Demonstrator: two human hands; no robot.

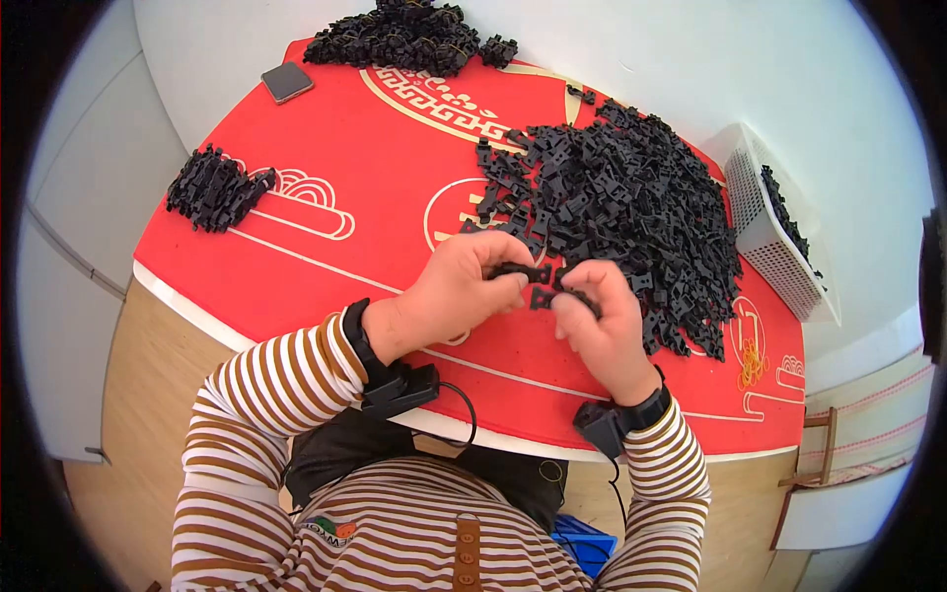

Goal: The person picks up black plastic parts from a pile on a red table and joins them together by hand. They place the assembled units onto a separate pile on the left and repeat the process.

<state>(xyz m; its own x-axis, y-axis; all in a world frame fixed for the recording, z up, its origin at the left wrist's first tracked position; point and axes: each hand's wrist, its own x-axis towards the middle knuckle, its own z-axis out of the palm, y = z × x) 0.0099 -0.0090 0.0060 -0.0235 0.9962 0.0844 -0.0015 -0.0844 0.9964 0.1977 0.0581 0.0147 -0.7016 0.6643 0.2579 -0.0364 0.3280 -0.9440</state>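
Observation:
My left hand (461, 294) is closed on a black plastic piece (533, 273) that sticks out past its fingertips. Facing it, my right hand (600, 314) pinches more black plastic pieces (542, 298), one poking out toward the left. The two hands are close together over the red tablecloth (385, 266), their pieces nearly touching. Just beyond my right hand spreads a large loose pile of similar black plastic pieces (631, 197). The fingers partly cover what they hold.
A neat row of black pieces (217, 189) lies at the left. Rubber-banded bundles (395, 39) are heaped at the back, near a dark square object (287, 82). A white perforated basket (764, 222) stands at the right. Yellow rubber bands (753, 365) lie near the right edge.

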